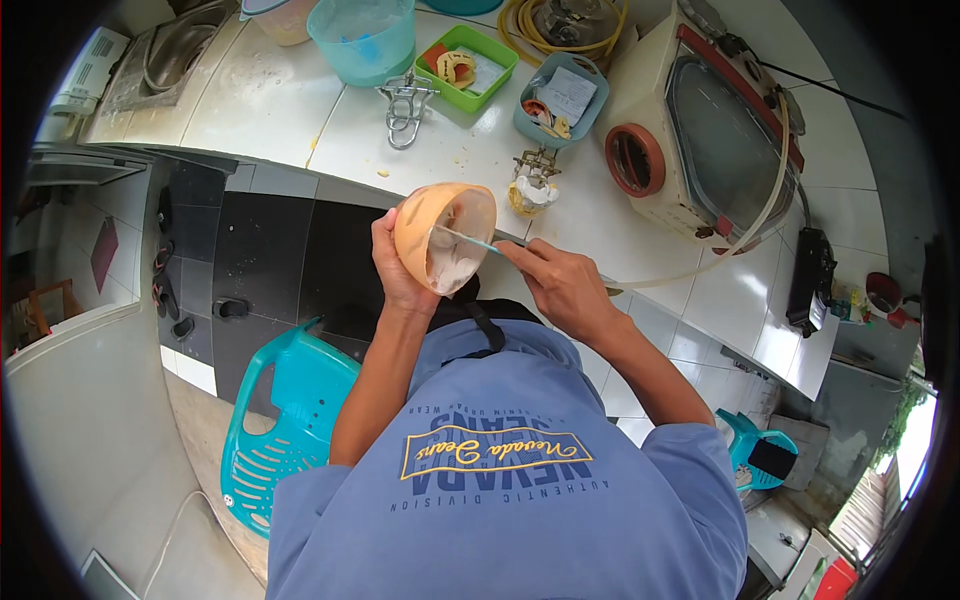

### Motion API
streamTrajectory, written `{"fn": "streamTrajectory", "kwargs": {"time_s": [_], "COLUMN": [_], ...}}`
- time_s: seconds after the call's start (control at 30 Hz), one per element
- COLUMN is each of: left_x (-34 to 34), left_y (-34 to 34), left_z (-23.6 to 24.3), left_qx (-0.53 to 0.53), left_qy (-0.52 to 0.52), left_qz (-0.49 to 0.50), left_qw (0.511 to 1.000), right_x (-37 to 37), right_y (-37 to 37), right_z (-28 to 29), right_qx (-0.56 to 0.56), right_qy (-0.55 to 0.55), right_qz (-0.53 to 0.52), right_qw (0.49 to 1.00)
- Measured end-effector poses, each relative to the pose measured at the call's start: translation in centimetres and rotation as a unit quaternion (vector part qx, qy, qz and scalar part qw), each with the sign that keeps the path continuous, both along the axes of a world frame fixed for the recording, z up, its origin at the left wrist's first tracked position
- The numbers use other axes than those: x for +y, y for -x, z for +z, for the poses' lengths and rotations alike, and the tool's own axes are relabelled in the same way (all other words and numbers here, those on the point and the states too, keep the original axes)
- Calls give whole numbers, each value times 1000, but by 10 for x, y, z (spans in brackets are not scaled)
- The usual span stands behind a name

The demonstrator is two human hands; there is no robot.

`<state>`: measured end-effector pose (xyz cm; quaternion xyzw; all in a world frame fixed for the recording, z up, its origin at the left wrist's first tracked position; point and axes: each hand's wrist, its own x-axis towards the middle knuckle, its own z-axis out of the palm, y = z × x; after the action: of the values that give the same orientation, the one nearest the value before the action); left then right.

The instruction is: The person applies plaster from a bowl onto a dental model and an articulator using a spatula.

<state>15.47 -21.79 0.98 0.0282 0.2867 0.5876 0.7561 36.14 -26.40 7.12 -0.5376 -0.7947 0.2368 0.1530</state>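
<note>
My left hand point(396, 262) is wrapped round the side of an orange rubber mixing bowl point(411, 232), holding it up in front of the counter's edge. The bowl's mouth tips toward the right, and a white plaster-like paste point(452, 271) coats its inside. Closed round a thin mixing spatula point(466, 240), my right hand point(562, 283) points its blade into the bowl. Just beyond, on the counter, stands a metal articulator with a white and yellow dental cast point(532, 195). Another metal articulator point(405, 108) rests farther left.
Along the white-tiled counter point(345, 150) are a teal bucket point(362, 45), a green tray point(470, 68), a blue-grey basket point(562, 98) and a large cabinet point(655, 130) with a round red-rimmed port. A hose point(735, 250) crosses the counter. A turquoise chair point(285, 430) stands at my left.
</note>
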Motion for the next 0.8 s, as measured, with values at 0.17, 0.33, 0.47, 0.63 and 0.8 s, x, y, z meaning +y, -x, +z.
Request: {"fn": "streamTrajectory", "kwargs": {"time_s": [0.17, 0.33, 0.47, 0.63, 0.8], "left_x": [3, 2, 8, 16, 12], "left_y": [-7, -8, -11, -8, -6], "left_z": [-26, -22, 1, -3, 0], "left_qx": [20, -60, -110, -93, -120], "left_qy": [45, 36, 27, 18, -14], "left_qz": [30, 55, 75, 105, 84], "left_qw": [998, 996, 991, 990, 989], "right_x": [-28, -31, -27, -63, -36], "right_y": [6, 14, 26, -28, -39], "right_z": [-30, -32, -41, -36, 14], "right_qx": [379, 542, 265, 150, 137], "right_qy": [394, 369, -42, -85, -119], "right_qz": [-111, -175, -111, -113, -115], "right_qw": [830, 735, 957, 979, 977]}}
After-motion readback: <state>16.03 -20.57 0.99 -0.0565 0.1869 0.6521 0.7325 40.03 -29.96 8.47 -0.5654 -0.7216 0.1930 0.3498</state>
